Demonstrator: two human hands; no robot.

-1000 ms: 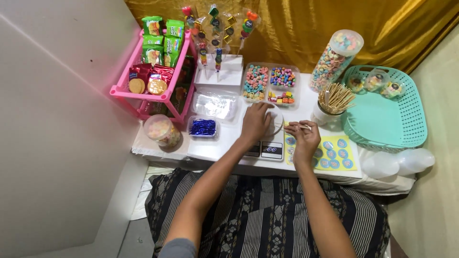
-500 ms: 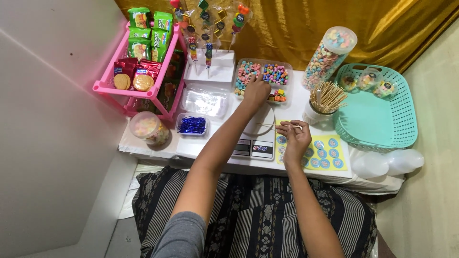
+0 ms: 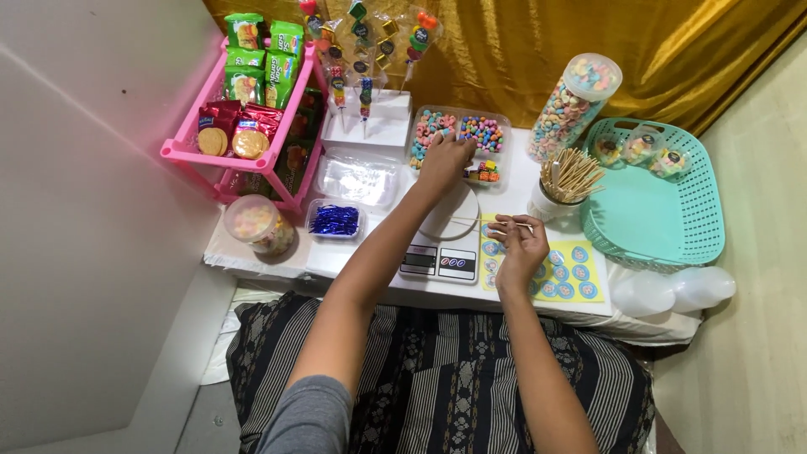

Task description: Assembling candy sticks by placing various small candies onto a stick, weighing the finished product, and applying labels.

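My left hand (image 3: 444, 160) reaches forward over the clear divided tray of coloured candies (image 3: 459, 141), its fingers down among the pieces; whether it grips one is hidden. My right hand (image 3: 517, 245) hovers above the yellow sticker sheet (image 3: 570, 274) and pinches a thin wooden skewer (image 3: 483, 221) that lies level across the round white plate of the kitchen scale (image 3: 444, 242). A white cup of wooden skewers (image 3: 565, 182) stands just right of the scale.
A pink rack of snack packets (image 3: 244, 109) stands at the left. A foam block with candy skewers (image 3: 370, 118), a clear lidded box (image 3: 360, 176), a tub of blue wrappers (image 3: 334, 220), a candy jar (image 3: 255, 224), a tall cereal jar (image 3: 573, 105) and a teal basket (image 3: 664, 202) surround the scale.
My left hand moved from the scale forward to the candy tray. My right hand stayed over the sticker sheet with the skewer.
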